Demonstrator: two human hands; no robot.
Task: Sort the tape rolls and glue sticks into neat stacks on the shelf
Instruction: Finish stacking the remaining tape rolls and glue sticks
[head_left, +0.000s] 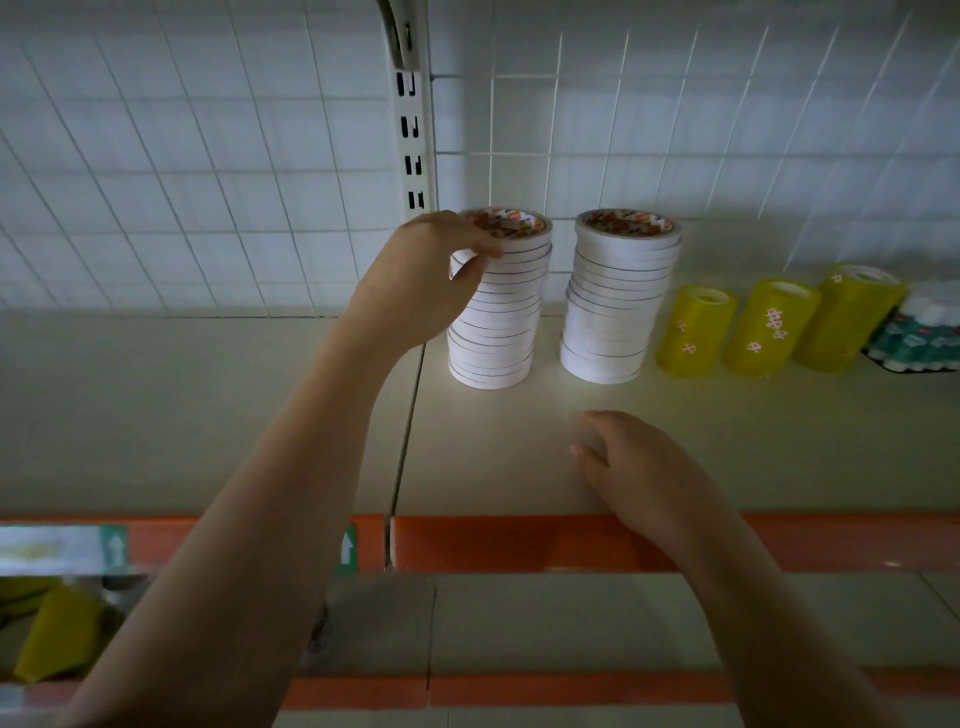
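White tape rolls stand in two tall stacks just above the centre of the frame, on the beige shelf (519, 441). Our left hand (415, 280) grips the upper part of the left stack (496, 312), fingers curled over its top rolls and thumb pressed against its side. Our right hand (634, 467) lies relaxed and holds nothing, low on the shelf near the orange front edge (519, 543).

We judge the main risk to be a topple. Both stacks are uneven: rolls in the left one sit slightly offset, and the right stack (615, 296) shows a step partway down. A sideways push at the top could slide the upper rolls off or tip the left stack into its neighbour, which stands just beside it.

Further right, three yellow tape packs (696, 332) lean in a row, with the glue sticks (919, 332) at the right edge; a falling stack could knock into them.
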